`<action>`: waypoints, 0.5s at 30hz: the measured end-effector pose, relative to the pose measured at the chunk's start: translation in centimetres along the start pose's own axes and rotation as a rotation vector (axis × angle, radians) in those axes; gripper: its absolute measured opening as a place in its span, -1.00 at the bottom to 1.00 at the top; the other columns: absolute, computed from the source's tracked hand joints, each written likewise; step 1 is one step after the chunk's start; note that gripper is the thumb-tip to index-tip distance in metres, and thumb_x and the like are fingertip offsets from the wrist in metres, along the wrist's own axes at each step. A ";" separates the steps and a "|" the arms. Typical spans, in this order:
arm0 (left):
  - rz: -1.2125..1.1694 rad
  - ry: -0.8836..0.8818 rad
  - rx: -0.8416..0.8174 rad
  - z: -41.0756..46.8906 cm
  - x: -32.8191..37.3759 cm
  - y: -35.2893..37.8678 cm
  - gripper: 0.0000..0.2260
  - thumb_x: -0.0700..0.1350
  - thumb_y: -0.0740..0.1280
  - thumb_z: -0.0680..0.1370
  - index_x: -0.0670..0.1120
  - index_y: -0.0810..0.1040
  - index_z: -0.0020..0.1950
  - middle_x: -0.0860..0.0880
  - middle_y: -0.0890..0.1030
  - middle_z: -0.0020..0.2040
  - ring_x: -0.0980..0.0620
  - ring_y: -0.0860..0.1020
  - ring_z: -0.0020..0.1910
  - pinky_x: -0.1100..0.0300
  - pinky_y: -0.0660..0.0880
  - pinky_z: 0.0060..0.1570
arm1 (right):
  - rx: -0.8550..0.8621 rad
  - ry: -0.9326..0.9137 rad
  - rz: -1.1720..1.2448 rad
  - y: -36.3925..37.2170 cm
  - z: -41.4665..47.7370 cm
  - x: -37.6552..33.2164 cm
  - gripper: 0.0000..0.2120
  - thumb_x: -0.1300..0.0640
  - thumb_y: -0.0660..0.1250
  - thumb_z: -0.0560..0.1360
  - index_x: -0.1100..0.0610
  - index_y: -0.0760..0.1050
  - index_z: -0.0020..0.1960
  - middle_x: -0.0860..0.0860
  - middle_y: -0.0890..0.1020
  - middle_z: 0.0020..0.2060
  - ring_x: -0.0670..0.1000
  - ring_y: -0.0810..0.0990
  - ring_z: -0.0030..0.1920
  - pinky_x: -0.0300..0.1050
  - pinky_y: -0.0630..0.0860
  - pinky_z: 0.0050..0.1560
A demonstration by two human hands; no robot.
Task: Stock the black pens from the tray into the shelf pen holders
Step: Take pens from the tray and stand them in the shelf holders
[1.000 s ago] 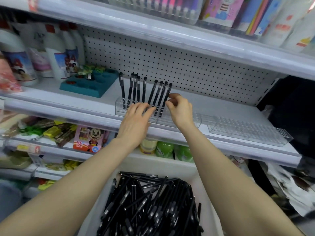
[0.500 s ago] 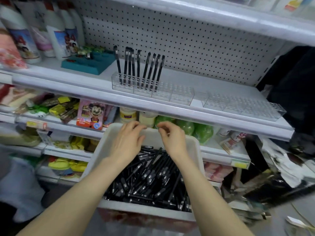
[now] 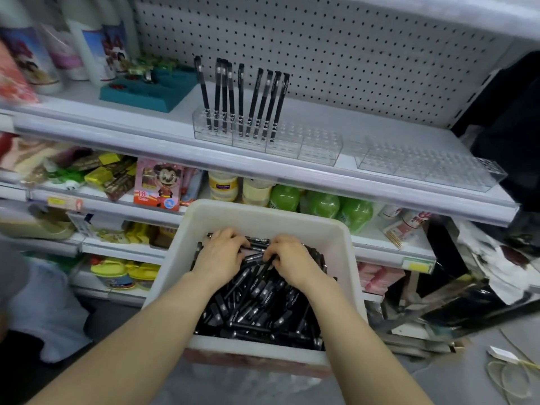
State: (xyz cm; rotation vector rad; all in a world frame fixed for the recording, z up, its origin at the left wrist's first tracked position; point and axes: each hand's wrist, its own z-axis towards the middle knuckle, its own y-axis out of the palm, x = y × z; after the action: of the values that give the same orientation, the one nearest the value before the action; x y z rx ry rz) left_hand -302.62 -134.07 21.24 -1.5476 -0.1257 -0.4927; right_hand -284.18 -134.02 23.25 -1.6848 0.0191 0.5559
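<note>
Item 1: white plastic tray (image 3: 263,217), rectangular, set low in front of the shelving. It held a deep heap of loose black pens (image 3: 263,302) with silver bands, lying crosswise in every direction.

Item 2: left hand (image 3: 222,255), palm down at the far end of the tray, fingers bent down into the heap and touching pens. Whether it gripped any could not be told.

Item 3: right hand (image 3: 292,258), just beside the left, palm down, fingers curled in among the pens. A firm hold on any one pen could not be told.

Item 4: clear acrylic pen holders (image 3: 292,144), a row of drilled blocks at the front of the white metal shelf (image 3: 365,124). Nine standing black pens (image 3: 241,97) filled the left end, some upright, some leaning.

Item 5: second row of clear holders (image 3: 423,165), further right on the same shelf.

Item 6: perforated white back panel (image 3: 321,54), behind the holders.

Item 7: teal moulded tray (image 3: 146,89), left of the holders.

Item 8: green bottles (image 3: 321,203) and pink cartoon-mouse box (image 3: 159,185), on the shelf below.
</note>
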 end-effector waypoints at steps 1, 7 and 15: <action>-0.004 -0.001 0.002 0.0 -0.1 0.1 -0.78 -0.05 0.33 0.55 0.08 0.56 0.20 0.04 0.47 0.12 -0.03 0.41 0.18 -0.03 0.33 0.25 | -0.008 -0.014 -0.021 -0.2 0.1 -0.1 -0.74 0.38 0.36 0.41 0.13 0.67 0.02 0.07 0.56 0.05 0.10 0.49 0.12 -0.20 0.33 0.09; -0.122 -0.060 0.000 -0.1 0.3 -0.7 -0.80 -0.11 0.25 0.58 0.03 0.58 0.16 -0.01 0.51 0.10 -0.10 0.46 0.15 0.00 0.37 0.17 | -0.005 0.060 -0.107 -2.3 0.0 0.2 -0.78 0.31 0.36 0.45 0.09 0.59 0.06 0.07 0.56 0.07 0.11 0.48 0.15 -0.16 0.36 0.08; -0.277 0.016 0.130 1.0 2.8 -4.8 -0.72 -0.18 0.22 0.59 0.05 0.53 0.26 0.03 0.46 0.23 -0.01 0.48 0.16 0.05 0.45 0.16 | 0.348 0.167 0.410 -7.7 -0.1 -0.1 -0.79 0.21 0.36 0.51 0.08 0.48 0.13 0.06 0.64 -0.10 0.07 0.60 -0.16 -0.03 0.57 -0.02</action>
State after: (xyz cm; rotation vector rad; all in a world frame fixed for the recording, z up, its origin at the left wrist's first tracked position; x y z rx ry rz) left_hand -301.68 -133.49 26.80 -1.4053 -0.3569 -0.7015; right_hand -281.79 -132.63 30.46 -1.3833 0.5624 0.6703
